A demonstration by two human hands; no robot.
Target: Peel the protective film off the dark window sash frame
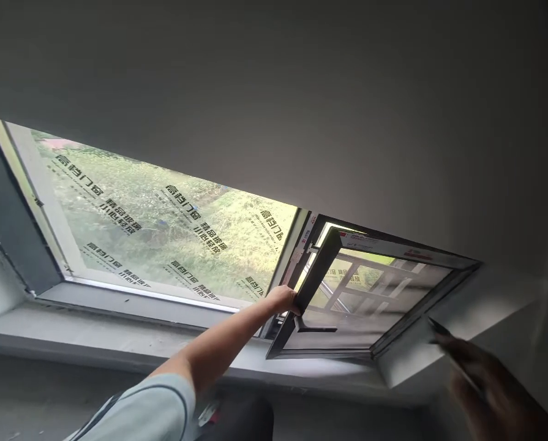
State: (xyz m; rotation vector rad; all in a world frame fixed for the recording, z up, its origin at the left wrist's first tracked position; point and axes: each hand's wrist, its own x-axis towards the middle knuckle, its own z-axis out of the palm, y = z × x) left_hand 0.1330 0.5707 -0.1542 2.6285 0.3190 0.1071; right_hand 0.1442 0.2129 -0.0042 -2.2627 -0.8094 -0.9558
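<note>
My left hand (283,299) reaches out to the partly opened window sash (317,272). Its fingers are around the dark frame edge, just above the black window handle (317,329); the fingertips are partly hidden behind the frame. At the lower right, my right hand (485,383) is blurred and in shadow, closed around a slim tool with a dark pointed tip (439,329). What kind of tool it is cannot be made out. The sash is swung inward, and a grille shows through its glass.
Left of the sash is a large fixed pane (163,226) with printed film and greenery outside. A grey sill (117,334) runs below. Bare wall (255,92) rises above the window. My knee (250,419) shows at the bottom.
</note>
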